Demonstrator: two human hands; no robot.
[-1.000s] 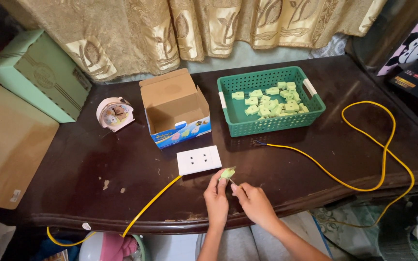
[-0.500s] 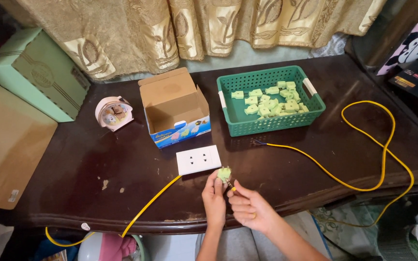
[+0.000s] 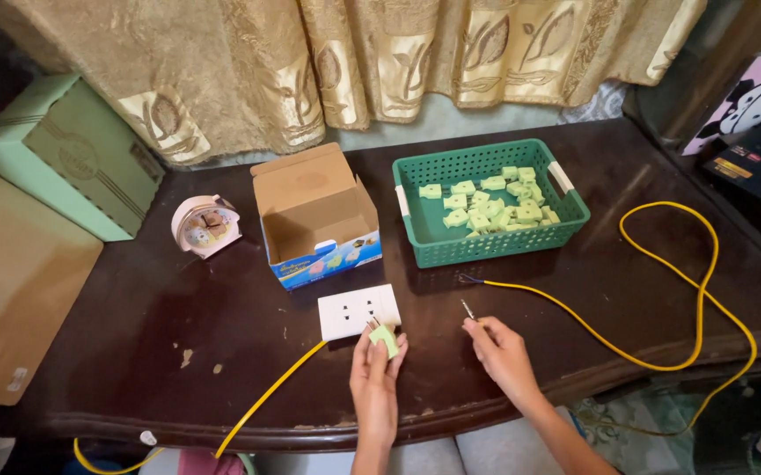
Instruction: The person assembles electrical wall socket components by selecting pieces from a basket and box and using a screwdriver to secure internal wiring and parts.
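Currently the left hand (image 3: 374, 374) pinches a small pale-green plastic plug (image 3: 385, 339) between thumb and fingers, its prongs touching the near edge of the flat white outlet plate (image 3: 357, 311). Right hand (image 3: 501, 350) lies just beside a thin metal screwdriver (image 3: 468, 309) on the dark glossy wooden table (image 3: 178, 308), fingers loosely curled, holding nothing. Yellow cable (image 3: 627, 352) loops smoothly to the right. Green perforated basket (image 3: 486, 251) holds matching plugs; an open cardboard box (image 3: 314, 215) stands beside it.

Socket plate (image 3: 358, 311) sits near-centre on table (image 3: 178, 317); open box (image 3: 317, 216) behind it. Basket (image 3: 490, 204) right of box, clock (image 3: 204, 225) left.
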